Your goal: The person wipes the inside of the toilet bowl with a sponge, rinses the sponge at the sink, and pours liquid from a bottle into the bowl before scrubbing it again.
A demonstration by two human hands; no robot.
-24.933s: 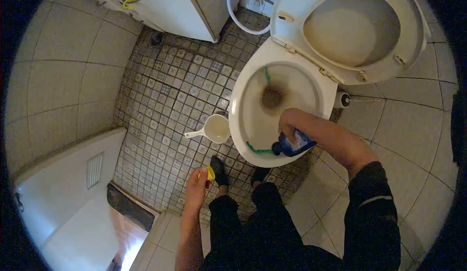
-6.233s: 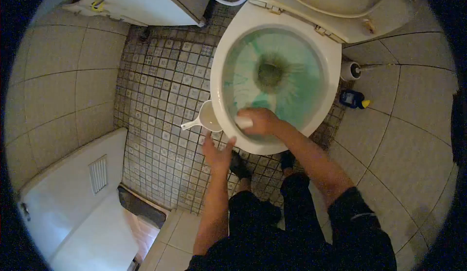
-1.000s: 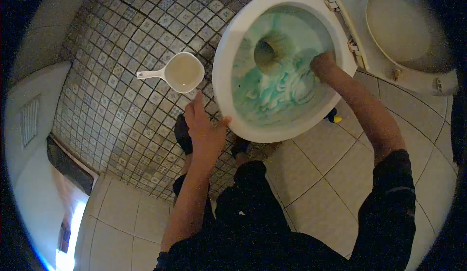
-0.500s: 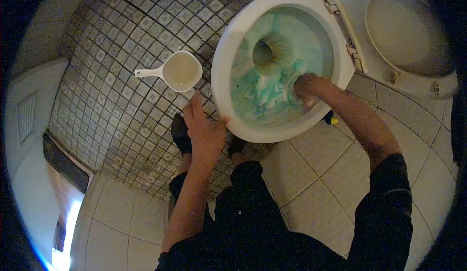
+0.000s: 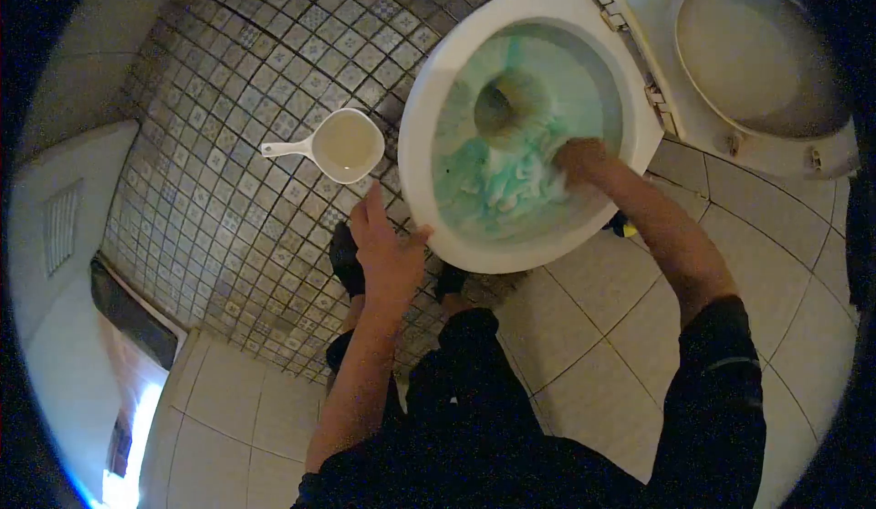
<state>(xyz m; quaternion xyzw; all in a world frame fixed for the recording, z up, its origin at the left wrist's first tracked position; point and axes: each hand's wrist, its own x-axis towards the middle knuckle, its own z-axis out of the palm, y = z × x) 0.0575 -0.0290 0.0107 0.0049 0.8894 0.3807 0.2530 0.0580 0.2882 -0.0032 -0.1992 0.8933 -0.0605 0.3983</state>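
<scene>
My right hand (image 5: 584, 164) is inside the toilet bowl (image 5: 415, 135), at its lower right inner wall. Its fingers are bent and blurred, and what they hold, if anything, is hidden. Green and white foamy liquid (image 5: 511, 180) coats the bowl around the dark drain hole (image 5: 495, 107). My left hand (image 5: 388, 251) is beside the rim's lower left edge, fingers spread, holding nothing, with the thumb near the rim. Just beyond its fingertips, a white dipper (image 5: 347, 146) with a handle stands on the small patterned tiles, with liquid in it.
The raised toilet seat and lid (image 5: 762, 62) are at the upper right. A small black and yellow object (image 5: 623, 226) lies beside the bowl's base. My feet are below the rim. A pale door with a vent (image 5: 62, 226) stands at the left.
My right hand has moved slightly along the bowl's inner wall, away from the rim. The view has shifted a little. My left hand keeps its place by the rim.
</scene>
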